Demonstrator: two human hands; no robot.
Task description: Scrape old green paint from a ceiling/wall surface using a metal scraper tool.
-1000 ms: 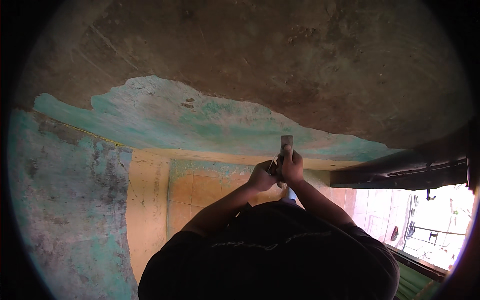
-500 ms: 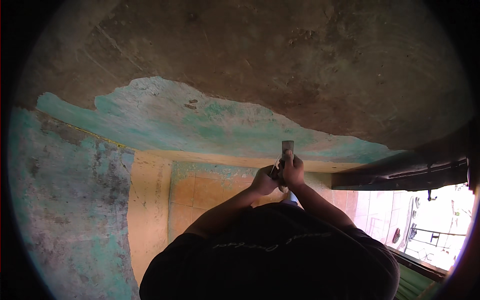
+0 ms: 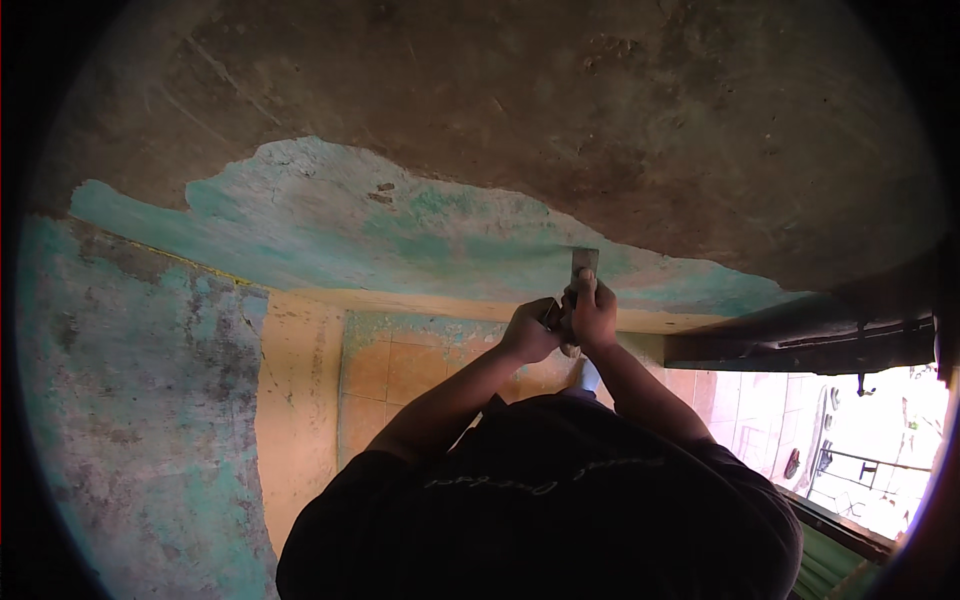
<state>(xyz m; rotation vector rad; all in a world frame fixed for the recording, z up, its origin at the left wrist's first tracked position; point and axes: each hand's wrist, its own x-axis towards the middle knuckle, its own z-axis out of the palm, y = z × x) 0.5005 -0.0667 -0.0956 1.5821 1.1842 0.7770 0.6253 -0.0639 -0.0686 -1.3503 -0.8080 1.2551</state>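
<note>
My right hand [image 3: 595, 315] is closed around a scraper, with the thumb lying along the base of its flat grey blade [image 3: 585, 258]. Pressed in beside it, my left hand [image 3: 533, 331] is also closed on the tool, around the handle end. Most of the handle is hidden by the fingers. The blade lies against a wall with worn turquoise paint [image 3: 380, 240], a little below the ragged edge where the bare brown surface [image 3: 500, 90] begins.
At the left stands another wall with patchy blue-green paint [image 3: 150, 380] and a yellow-orange strip [image 3: 300, 390]. Below are orange tiles [image 3: 415, 370]. On the right, a dark frame [image 3: 800, 345] borders a bright opening, with a metal rack [image 3: 865, 470] and footwear beyond.
Both hands have moved the scraper upward in the view, farther onto the turquoise paint and closer to the brown area. A thin pale line by the left hand no longer shows.
</note>
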